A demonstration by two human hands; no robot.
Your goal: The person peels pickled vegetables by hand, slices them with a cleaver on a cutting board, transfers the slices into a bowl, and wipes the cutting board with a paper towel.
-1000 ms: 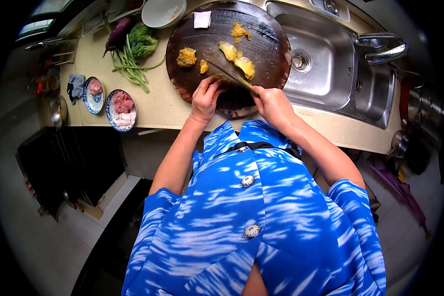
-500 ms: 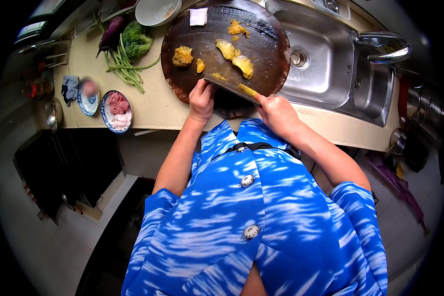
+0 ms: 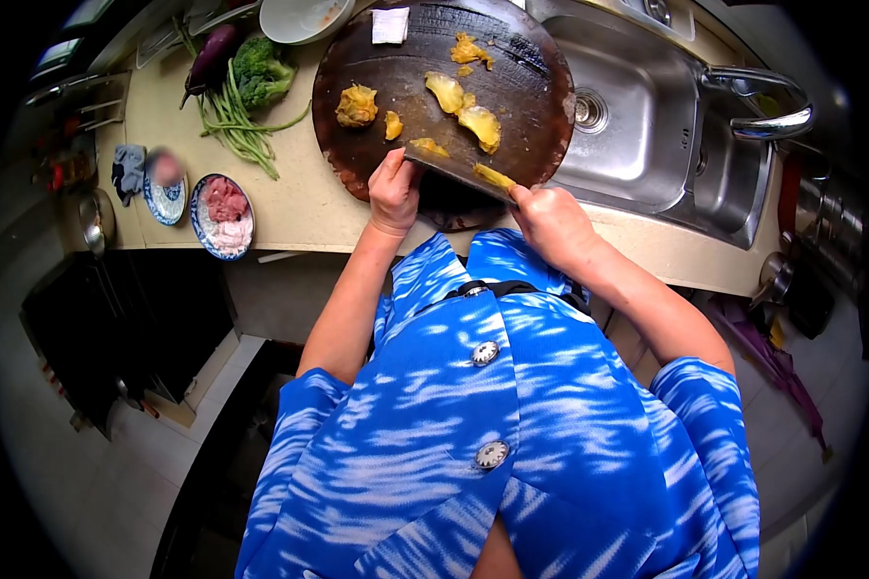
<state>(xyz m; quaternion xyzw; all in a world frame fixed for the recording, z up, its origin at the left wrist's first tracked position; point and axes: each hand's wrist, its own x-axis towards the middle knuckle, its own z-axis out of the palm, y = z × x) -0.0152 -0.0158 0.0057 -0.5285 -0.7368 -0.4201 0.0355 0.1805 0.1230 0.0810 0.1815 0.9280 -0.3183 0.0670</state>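
A broad, dark cleaver (image 3: 462,174) is tilted above the near edge of a round wooden chopping board (image 3: 406,96). My left hand (image 3: 394,193) is closed on the blade's left end. At its right end my right hand (image 3: 553,224) is closed too; the handle is hidden in it. A thin strip of yellow pickled mustard green (image 3: 493,176) lies along the blade near my right fingers. On the board beyond sit a crumpled yellow clump (image 3: 357,105), pale thick pieces (image 3: 479,127) and smaller scraps (image 3: 470,50).
A folded white cloth (image 3: 389,26) lies at the board's far edge. Left of it are a white bowl (image 3: 305,17), broccoli (image 3: 262,72), green beans (image 3: 238,133), an eggplant (image 3: 212,58) and a plate of raw meat (image 3: 224,214). A steel sink (image 3: 628,116) adjoins on the right.
Both hands still hold the cleaver, with my right hand shifted slightly right and down. The yellow pieces on the board keep their places; the whole view has moved a little.
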